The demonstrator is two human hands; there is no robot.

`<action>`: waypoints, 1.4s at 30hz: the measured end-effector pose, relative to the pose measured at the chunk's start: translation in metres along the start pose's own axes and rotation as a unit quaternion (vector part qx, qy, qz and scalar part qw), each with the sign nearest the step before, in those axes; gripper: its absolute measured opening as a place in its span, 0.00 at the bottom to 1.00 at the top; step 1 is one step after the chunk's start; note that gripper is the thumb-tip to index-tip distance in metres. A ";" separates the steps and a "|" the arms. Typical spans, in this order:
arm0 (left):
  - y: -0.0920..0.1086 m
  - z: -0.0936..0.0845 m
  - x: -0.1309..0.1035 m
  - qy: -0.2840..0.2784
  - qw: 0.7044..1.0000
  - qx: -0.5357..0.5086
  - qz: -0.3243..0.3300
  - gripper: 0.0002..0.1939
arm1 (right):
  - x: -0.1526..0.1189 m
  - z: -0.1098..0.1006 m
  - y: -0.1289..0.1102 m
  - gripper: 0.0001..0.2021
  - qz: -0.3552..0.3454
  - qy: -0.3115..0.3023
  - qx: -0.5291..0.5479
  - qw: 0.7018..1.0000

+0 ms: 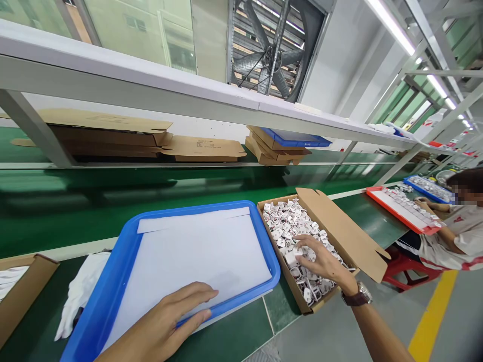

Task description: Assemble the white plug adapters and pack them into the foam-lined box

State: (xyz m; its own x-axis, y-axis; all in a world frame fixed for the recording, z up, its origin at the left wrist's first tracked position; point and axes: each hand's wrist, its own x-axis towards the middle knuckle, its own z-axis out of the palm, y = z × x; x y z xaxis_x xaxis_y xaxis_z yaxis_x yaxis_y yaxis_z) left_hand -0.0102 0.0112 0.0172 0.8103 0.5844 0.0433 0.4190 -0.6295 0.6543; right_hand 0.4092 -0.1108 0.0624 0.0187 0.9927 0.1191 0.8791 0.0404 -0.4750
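A blue tray (260,246) lined with white paper (196,246) lies on the green table. My left hand (181,317) is over the tray's near edge, its fingers apart and nothing in them. To the right stands an open cardboard box (283,271) full of small white plastic parts (283,221). My right hand (319,259), with a watch on the wrist, reaches into that box. Its thumb and fingers are curled round a white part (292,257) among the others.
White cloth (85,286) and another cardboard box (32,291) lie left of the tray. Flat cartons (204,147) rest behind the green belt, under a shelf (151,95). At the right a person sits by a red tray (400,213).
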 end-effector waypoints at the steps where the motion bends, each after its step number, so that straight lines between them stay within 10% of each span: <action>1: 0.002 -0.002 0.000 -0.001 1.000 -0.010 0.002 0.17 | -0.001 -0.003 -0.002 0.12 0.025 0.019 0.025 0.999; 8: 0.031 0.000 0.013 0.026 0.983 -0.183 -0.003 0.24 | 0.019 0.022 -0.072 0.15 0.052 0.157 0.179 0.970; 13: 0.036 0.013 0.028 0.153 0.942 -0.297 -0.014 0.39 | 0.062 0.086 -0.139 0.17 0.033 0.122 0.297 0.946; 17: 0.019 0.000 0.030 0.242 0.913 -0.327 -0.013 0.21 | 0.094 0.125 -0.167 0.17 0.003 0.058 0.393 0.918; 32: -0.022 0.008 0.019 0.296 0.919 -0.248 -0.074 0.15 | 0.117 0.152 -0.161 0.11 -0.224 0.001 0.347 0.911; 42: -0.018 -0.001 0.016 0.205 0.887 -0.401 -0.104 0.20 | 0.108 0.151 -0.143 0.19 -0.255 -0.008 0.305 0.918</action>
State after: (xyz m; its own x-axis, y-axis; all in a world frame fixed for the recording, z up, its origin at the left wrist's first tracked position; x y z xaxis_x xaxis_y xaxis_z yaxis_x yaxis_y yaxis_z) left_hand -0.0051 0.0324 0.0071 0.4639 0.8856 0.0226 -0.0171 -0.0165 0.9997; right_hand 0.2136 0.0080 0.0117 -0.3318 0.8288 0.4506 0.3408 0.5507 -0.7619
